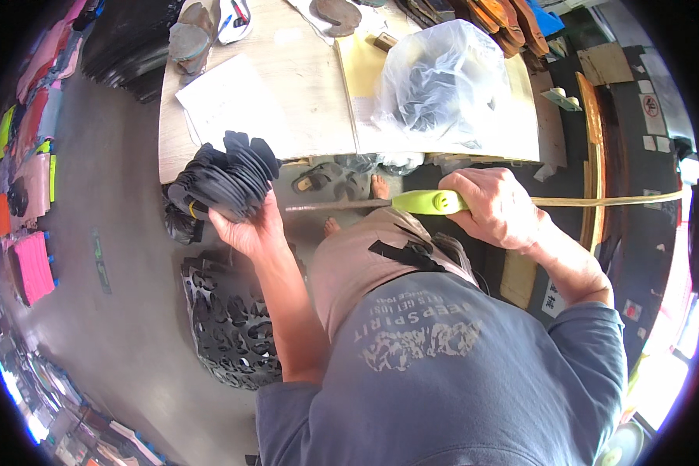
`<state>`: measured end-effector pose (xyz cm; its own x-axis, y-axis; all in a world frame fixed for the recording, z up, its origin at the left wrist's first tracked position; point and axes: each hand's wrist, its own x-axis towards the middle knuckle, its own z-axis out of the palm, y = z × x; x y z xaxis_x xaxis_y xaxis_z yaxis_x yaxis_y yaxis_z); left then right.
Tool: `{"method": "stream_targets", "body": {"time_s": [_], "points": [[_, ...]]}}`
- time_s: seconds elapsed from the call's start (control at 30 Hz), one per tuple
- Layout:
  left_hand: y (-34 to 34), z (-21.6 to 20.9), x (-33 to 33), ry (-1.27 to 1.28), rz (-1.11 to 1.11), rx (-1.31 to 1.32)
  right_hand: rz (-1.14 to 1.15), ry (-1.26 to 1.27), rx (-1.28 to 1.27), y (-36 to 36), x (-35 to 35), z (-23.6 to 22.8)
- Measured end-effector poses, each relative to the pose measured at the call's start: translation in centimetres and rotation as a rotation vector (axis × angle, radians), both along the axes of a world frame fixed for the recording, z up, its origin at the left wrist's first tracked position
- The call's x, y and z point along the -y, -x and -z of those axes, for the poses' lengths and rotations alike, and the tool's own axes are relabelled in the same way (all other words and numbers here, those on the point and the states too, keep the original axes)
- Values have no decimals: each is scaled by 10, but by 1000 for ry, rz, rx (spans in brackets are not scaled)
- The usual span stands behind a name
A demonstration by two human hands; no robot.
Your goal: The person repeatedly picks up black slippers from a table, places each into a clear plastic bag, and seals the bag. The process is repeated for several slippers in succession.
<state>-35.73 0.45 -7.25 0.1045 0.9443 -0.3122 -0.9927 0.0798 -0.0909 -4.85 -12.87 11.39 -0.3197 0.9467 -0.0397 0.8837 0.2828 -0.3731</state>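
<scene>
My left hand (254, 227) is closed around a fanned stack of thin black shoe-sole pieces (227, 180), just off the near left corner of the table. A bit of yellow shows at the stack's lower left edge. In front of my body, my right hand (495, 206) grips a knife by its lime-green handle (429, 203). The long, narrow, brownish blade (338, 206) points left toward my left hand, with a gap between its tip and the stack.
The wooden table (303, 93) carries white paper (229, 101), a clear plastic bag (443, 81) of dark pieces and brown soles (512, 23). Below my left forearm stands a pile of black sheets with cut-out holes (233, 318). Black footwear (318, 177) lies under the table; coloured sheets (33, 264) line the left.
</scene>
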Motion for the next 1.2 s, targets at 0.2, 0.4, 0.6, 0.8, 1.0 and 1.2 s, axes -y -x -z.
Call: {"method": "stream_targets", "body": {"time_s": [0.2, 0.4, 0.6, 0.8, 1.0, 1.2], "points": [[-11, -3, 4, 22, 35, -53, 25, -49, 7, -2, 5, 1], [-12, -1, 12, 6, 105, -118, 69, 30, -73, -21, 31, 13], [-7, -11, 50, -219, 361, -394, 56, 400, 159, -60, 71, 45], [-68, -94, 90, -562, 683, -1107, 245, 300, -1140, -60, 65, 45], [-181, -157, 113, -910, 898, -1145, 529, 130, -1463, -60, 99, 44], [-256, -160, 100, -898, 1079, -1234, 752, 41, -1768, -96, 96, 46]]}}
